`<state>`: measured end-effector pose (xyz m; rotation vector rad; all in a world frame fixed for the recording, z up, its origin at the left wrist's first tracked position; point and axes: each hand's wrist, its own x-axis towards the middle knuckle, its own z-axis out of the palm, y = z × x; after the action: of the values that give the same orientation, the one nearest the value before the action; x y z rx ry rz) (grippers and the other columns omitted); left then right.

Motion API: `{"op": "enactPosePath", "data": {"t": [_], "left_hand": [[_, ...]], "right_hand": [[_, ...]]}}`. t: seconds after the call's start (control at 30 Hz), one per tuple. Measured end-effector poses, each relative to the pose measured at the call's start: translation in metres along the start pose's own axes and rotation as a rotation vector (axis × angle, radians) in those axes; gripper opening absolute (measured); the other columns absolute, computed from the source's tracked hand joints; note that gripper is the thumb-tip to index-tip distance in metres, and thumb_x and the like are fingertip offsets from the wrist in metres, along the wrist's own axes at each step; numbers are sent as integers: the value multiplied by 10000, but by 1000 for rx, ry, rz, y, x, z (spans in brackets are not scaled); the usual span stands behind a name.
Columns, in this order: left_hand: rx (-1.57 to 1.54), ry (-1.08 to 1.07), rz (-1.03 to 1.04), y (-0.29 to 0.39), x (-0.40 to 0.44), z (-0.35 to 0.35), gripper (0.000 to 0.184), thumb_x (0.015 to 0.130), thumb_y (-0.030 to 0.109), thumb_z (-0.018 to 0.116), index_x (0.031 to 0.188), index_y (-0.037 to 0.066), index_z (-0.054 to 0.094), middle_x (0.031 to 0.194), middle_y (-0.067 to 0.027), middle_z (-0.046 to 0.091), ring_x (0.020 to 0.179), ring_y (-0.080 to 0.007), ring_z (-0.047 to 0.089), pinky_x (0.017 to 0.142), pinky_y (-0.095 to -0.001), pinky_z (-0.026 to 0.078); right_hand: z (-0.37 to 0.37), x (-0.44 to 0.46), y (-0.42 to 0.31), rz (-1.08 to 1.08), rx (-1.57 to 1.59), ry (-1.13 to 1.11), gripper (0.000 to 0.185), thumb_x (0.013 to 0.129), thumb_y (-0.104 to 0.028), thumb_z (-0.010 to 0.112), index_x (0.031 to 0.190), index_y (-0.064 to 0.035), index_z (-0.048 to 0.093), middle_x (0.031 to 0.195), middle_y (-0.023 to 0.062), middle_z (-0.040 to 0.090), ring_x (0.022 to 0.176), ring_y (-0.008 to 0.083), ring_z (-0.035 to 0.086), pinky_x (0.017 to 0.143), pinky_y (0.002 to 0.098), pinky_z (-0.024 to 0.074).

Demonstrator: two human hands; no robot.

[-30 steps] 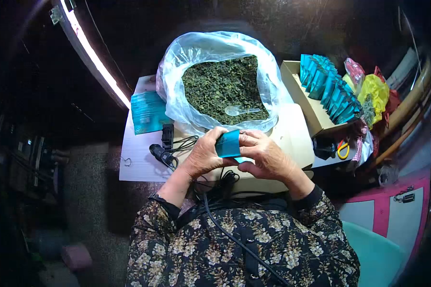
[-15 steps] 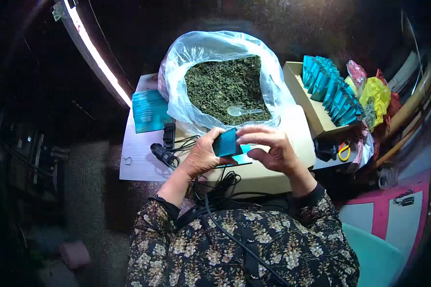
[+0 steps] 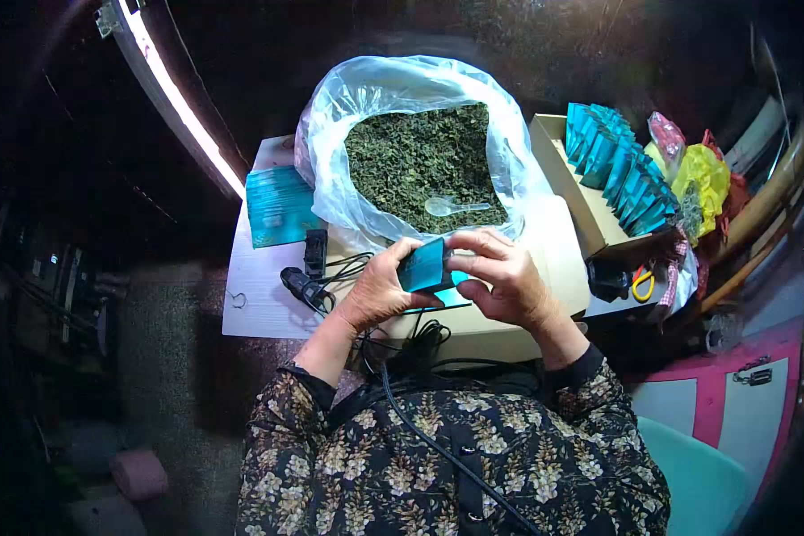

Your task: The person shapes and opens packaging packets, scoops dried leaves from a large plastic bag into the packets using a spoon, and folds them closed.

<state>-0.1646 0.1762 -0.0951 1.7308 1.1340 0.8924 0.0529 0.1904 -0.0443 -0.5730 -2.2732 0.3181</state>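
My left hand [image 3: 381,288] is closed round a teal packet [image 3: 426,266], its thumb and fingers at the left side. Against the packet's right edge are the bent fingers of my right hand [image 3: 500,275]; whether they pinch it is hard to see. Below the packet, part of another teal piece [image 3: 447,297] shows. Just beyond my hands stands a clear plastic bag [image 3: 329,170] full of dark green dried leaves [image 3: 411,161], with a clear plastic scoop [image 3: 451,207] lying on them.
Left of the bag lies a stack of flat teal packets [image 3: 279,207]. A cardboard box [image 3: 558,165] at the right holds several teal packets [image 3: 621,170]. Black cables [image 3: 357,263], yellow-handled scissors [image 3: 641,283] and a yellow bag [image 3: 706,179] lie around.
My right hand came off the packet's right side, fingers spread, then moved back against its edge. The packet has tilted in my left hand.
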Motion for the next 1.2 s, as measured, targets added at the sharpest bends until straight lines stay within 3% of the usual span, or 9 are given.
{"op": "enactPosePath", "data": {"t": [0.07, 0.23, 0.37, 0.47, 0.6, 0.77, 0.87, 1.0, 1.2], "left_hand": [[-28, 9, -12, 0, 0, 0, 779, 542, 216, 933, 1192, 51, 536, 1064, -61, 614, 1003, -160, 573, 908, -315, 459], [-24, -16, -21, -7, 2, 2, 784, 545, 214, 931, 1200, 51, 532, 1074, -65, 618, 1002, -164, 576, 911, -323, 460], [36, 15, 119, -9, 1, 2, 729, 593, 264, 901, 1183, 46, 534, 1027, -147, 641, 945, -258, 637, 839, -349, 494], [85, 5, 107, -5, 1, 1, 725, 586, 273, 901, 1179, 54, 547, 1037, -145, 642, 949, -271, 638, 842, -354, 495], [23, -63, 108, -1, 1, 0, 708, 581, 300, 899, 1158, 57, 566, 1044, -138, 644, 961, -284, 635, 852, -363, 492], [31, -62, 107, 0, 4, -3, 694, 576, 308, 899, 1144, 66, 582, 1063, -136, 641, 990, -302, 625, 865, -375, 487], [149, -128, 84, -3, 4, -10, 724, 586, 242, 897, 1193, 53, 550, 1084, -107, 625, 1018, -237, 601, 906, -347, 468], [186, 25, 140, 0, 4, -9, 758, 552, 354, 908, 1136, 21, 558, 1082, -154, 616, 1021, -332, 602, 875, -395, 486], [199, 86, 232, -2, 5, -9, 794, 535, 391, 911, 1128, 7, 550, 1064, -152, 611, 1002, -334, 605, 869, -398, 489]], "right_hand": [[0, -2, -3, -85, -159, -16, 315, 620, -18, 715, 931, -48, 678, 1069, 78, 636, 919, 295, 631, 766, 401, 532], [1, -9, -2, -74, -145, -183, 329, 615, -49, 713, 941, -64, 675, 1103, 81, 635, 902, 299, 623, 749, 395, 530], [2, -3, 3, -29, 41, -296, 315, 663, -127, 734, 967, -118, 652, 1086, 53, 623, 862, 283, 604, 715, 383, 518], [-2, 0, 1, 4, -180, -473, 341, 670, -193, 758, 987, -152, 638, 1021, 56, 623, 883, 287, 597, 722, 381, 507], [-5, 1, -6, 130, -241, -550, 352, 689, -251, 769, 1002, -171, 627, 954, 60, 611, 921, 290, 591, 761, 395, 498], [-4, 3, -9, 146, -300, -556, 384, 654, -266, 784, 992, -151, 642, 986, 64, 642, 1058, 325, 583, 841, 468, 490], [-5, 4, -12, 13, -363, -521, 395, 712, -323, 769, 1047, -176, 619, 1099, 78, 619, 1160, 361, 517, 940, 553, 401], [-7, 6, -13, 47, -292, -510, 446, 707, -314, 779, 1105, -187, 621, 1224, 95, 571, 1248, 388, 452, 992, 580, 345], [-7, 9, -14, 80, -166, -474, 467, 696, -256, 789, 1132, -195, 634, 1261, 108, 537, 1234, 391, 457, 993, 543, 350]]}}
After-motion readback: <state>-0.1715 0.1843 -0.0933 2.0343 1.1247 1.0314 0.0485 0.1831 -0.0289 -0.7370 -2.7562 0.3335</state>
